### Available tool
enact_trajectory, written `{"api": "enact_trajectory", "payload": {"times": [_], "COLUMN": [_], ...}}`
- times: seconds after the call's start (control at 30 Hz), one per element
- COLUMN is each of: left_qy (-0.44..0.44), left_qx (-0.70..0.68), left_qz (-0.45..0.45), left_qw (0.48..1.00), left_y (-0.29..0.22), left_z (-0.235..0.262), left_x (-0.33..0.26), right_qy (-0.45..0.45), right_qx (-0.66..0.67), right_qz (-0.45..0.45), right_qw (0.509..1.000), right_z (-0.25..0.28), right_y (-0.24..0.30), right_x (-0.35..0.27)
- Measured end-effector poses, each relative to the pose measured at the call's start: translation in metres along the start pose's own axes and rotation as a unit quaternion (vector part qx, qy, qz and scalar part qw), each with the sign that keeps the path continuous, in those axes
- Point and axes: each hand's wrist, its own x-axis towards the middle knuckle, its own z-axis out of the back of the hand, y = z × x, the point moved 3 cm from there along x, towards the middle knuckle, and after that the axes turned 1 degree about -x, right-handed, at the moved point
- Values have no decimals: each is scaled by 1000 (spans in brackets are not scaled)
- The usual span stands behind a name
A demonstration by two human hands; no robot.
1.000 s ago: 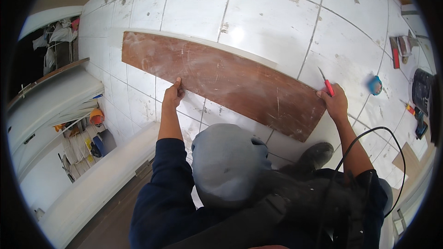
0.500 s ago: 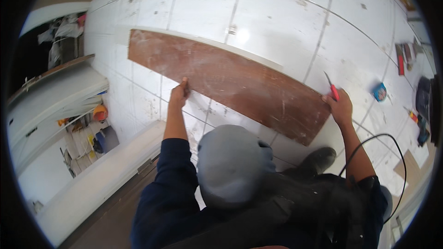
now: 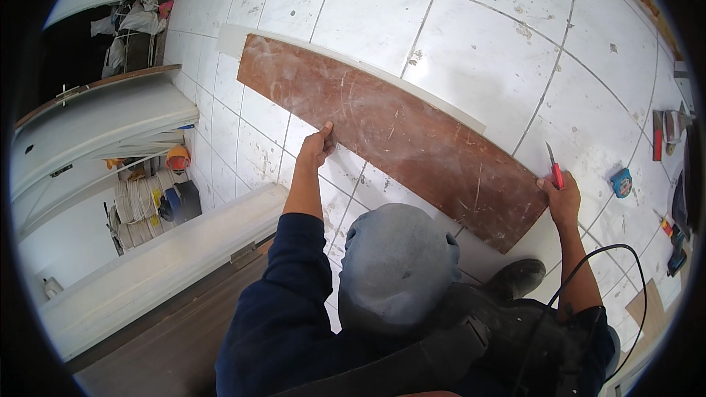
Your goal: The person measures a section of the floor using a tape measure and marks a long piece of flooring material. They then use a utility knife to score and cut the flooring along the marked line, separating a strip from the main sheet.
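Down on the white tiled floor (image 3: 471, 51), lying slantwise from upper left to lower right: a long reddish-brown board (image 3: 397, 132), scuffed and dusty, with a pale white strip (image 3: 412, 84) showing along its far edge. Left hand (image 3: 318, 148) pressed on the near long edge around the middle, fingers curled over onto the face, grip closed on the board to pin it. Right hand (image 3: 562, 198) at the board's lower right end, clenched around a red-handled utility knife (image 3: 553, 165), blade pointing up and away, tip just off the corner. Black boot (image 3: 518, 278) planted just below that end, black cable (image 3: 588, 287) looping past the right forearm. Off to the right on the tiles, well apart from the board: a small blue tape measure (image 3: 622, 182) and a scatter of other tools (image 3: 665, 129).

Judging from the pose, a cut or a score at the right end is in hand. Best done with steady downward weight through the left palm so nothing slides on the smooth tile, blade kept low and drawn in several light passes rather than one hard pull. Worth keeping the left fingers back from the cutting line and the cable clear of the blade.
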Motion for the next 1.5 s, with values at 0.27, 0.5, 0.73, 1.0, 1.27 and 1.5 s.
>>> {"api": "enact_trajectory", "payload": {"times": [0.27, 0.5, 0.73, 1.0, 1.27, 1.5], "left_qy": [0, -19, 6, 8, 11, -214], "left_qx": [8, -7, -10, 0, 8, 304], "left_qz": [-13, -34, -14, -20, -23, -253], "left_qw": [1000, 999, 1000, 1000, 1000, 893], "left_y": [5, 8, 7, 4, 5, -18], "left_z": [3, -4, -1, 2, 5, -9], "left_x": [7, 20, 5, 11, 15, -16], "right_qy": [10, -5, 2, 17, 17, 12], "right_qx": [0, 4, -38, -25, -23, -30], "right_qz": [-5, -17, -5, -18, -15, -11], "right_qw": [1000, 1000, 999, 999, 999, 999], "right_z": [-1, 6, 2, 3, 1, -2], "right_y": [-1, 3, -1, -2, -4, -3], "right_x": [1, -4, 4, 3, 4, 7]}}
